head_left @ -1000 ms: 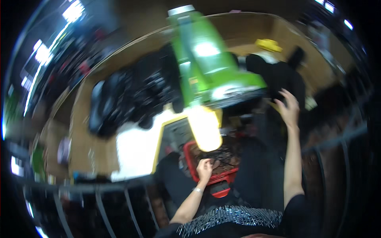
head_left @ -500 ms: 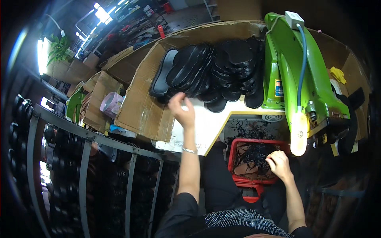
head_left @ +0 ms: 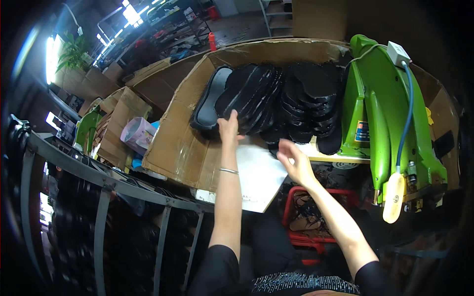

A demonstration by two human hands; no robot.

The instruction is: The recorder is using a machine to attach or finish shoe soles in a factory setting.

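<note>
My left hand (head_left: 229,129) is at the near end of a leaning row of black shoe soles (head_left: 247,93), its fingers stretched out against them and the thumb apart. One sole at the left of that row shows a grey face (head_left: 216,93). To the right, a second pile of black soles (head_left: 310,98) stands stacked. My right hand (head_left: 297,165) is just in front of the soles, over the edge of the white tabletop (head_left: 252,172). Its fingers are apart and nothing shows in them.
Cardboard walls (head_left: 177,128) surround the soles. A green machine (head_left: 380,113) with a blue cable stands at the right. Below the table sits a red crate (head_left: 321,239) with black scraps. A metal rail (head_left: 143,192) runs along the left, near a pink bin (head_left: 138,133).
My right hand has risen from over the red crate to the front of the soles. The left hand has shifted slightly right, against the row. The whole view has shifted a little.
</note>
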